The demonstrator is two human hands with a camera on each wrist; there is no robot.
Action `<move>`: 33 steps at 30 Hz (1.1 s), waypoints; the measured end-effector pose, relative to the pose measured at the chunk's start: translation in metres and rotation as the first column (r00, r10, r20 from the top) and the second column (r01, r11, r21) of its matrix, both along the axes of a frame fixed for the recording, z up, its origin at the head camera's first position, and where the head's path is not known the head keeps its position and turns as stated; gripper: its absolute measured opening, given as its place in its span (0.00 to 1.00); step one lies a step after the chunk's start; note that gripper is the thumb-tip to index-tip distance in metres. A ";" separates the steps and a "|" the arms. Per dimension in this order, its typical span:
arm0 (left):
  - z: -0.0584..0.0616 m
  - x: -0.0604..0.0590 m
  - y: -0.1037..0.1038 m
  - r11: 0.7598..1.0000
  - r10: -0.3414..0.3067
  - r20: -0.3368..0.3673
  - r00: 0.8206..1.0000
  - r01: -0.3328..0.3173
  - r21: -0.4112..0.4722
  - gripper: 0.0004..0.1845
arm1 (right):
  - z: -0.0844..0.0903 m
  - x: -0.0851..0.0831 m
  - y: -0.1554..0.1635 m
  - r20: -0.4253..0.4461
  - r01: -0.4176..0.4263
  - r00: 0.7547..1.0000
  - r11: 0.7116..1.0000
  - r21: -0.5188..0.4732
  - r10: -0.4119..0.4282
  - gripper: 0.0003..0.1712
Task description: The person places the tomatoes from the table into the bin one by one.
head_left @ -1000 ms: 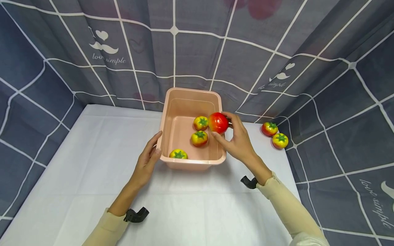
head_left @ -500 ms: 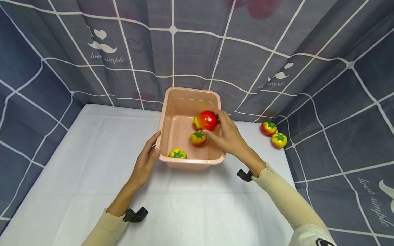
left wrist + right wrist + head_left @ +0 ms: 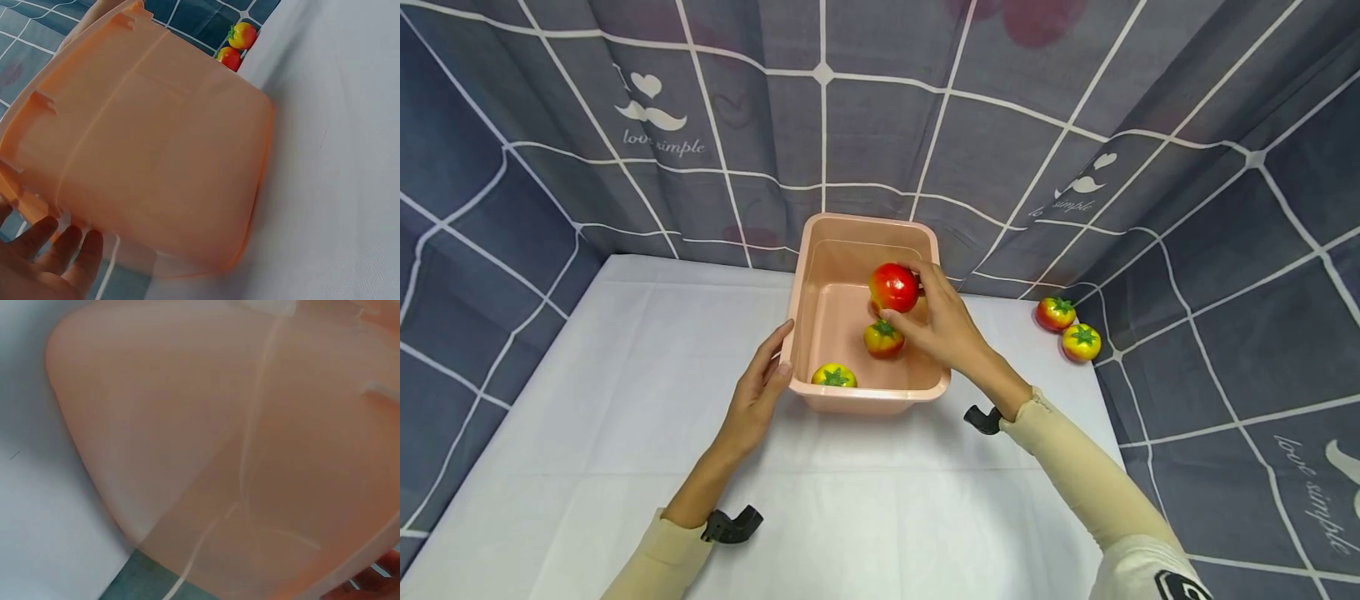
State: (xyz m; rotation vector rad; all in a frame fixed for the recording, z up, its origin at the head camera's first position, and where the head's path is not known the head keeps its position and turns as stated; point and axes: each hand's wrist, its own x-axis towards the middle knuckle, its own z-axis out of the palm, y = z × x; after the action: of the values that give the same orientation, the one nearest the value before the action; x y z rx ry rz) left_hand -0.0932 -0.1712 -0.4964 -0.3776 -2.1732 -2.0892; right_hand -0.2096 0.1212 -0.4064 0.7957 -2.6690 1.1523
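Two tomatoes [image 3: 883, 339] lie in the pink tub [image 3: 820, 250] below the right fingers, with a third mostly hidden behind the held one. Two more tomatoes [image 3: 1069, 327] sit on the white table [image 3: 625, 400], well to the right. The right hand [image 3: 942, 323] pinches a red tomato [image 3: 894, 287] between thumb and fingertips, above the tub's inside. The left hand [image 3: 758, 392] rests with nearly straight fingers against the tub's left wall.

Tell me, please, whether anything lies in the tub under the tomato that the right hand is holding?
Yes. The right hand holds the red tomato over the pink tub, and a small tomato lies just below and nearer. Another sits at the near-left corner.
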 end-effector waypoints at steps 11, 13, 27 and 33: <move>0.000 0.000 0.000 1.000 0.008 0.012 1.000 -0.007 -0.015 0.32 | 0.000 0.000 0.000 -0.006 0.010 1.000 0.996 -0.087 -0.010 0.44; 0.001 0.000 0.000 1.000 0.012 0.015 1.000 -0.011 -0.018 0.32 | -0.001 0.001 0.002 -0.005 0.015 1.000 0.995 -0.101 -0.016 0.44; -0.001 -0.001 0.001 1.000 0.011 0.002 1.000 -0.011 -0.005 0.31 | -0.012 0.001 0.053 -0.070 0.127 0.988 0.982 -0.142 -0.138 0.38; 0.000 0.000 0.001 1.000 0.014 0.003 1.000 -0.014 -0.008 0.31 | -0.024 -0.003 0.090 -0.045 0.250 0.965 0.958 -0.143 -0.259 0.37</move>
State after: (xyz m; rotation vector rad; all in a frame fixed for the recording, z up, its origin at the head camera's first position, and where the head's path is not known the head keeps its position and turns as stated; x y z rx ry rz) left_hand -0.0936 -0.1701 -0.4965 -0.3590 -2.1801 -2.0750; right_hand -0.2131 0.2110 -0.4308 0.4424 -2.5158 1.2040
